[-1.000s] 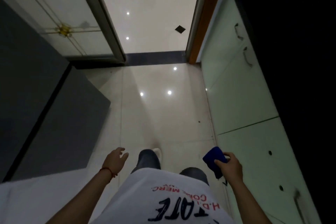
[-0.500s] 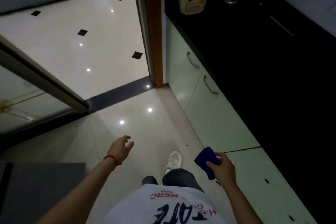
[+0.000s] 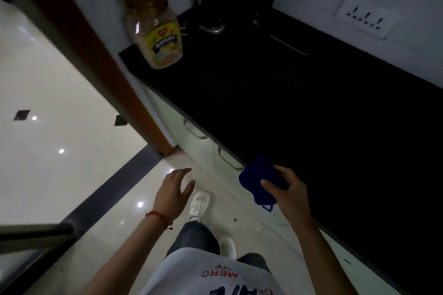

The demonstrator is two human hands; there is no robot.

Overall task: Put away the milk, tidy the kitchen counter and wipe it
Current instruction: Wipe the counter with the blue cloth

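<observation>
The black kitchen counter (image 3: 299, 115) runs from upper left to lower right across the right half of the view. My right hand (image 3: 288, 193) hovers at its front edge, shut on a folded blue cloth (image 3: 257, 178). My left hand (image 3: 173, 190) hangs over the floor to the left, fingers apart, holding nothing; a red thread bracelet is on its wrist. No milk is visible.
A large clear plastic jar (image 3: 155, 26) with a yellow label stands at the counter's far left corner. A dark utensil holder (image 3: 212, 7) stands behind it by the wall. A wall socket (image 3: 366, 19) is above the counter. Pale cabinet doors (image 3: 199, 146) lie below; a doorway frame (image 3: 100, 74) is at left.
The view has swung right and up from the floor to the counter. My right hand with the cloth has risen to the counter's edge; my left hand has come closer in.
</observation>
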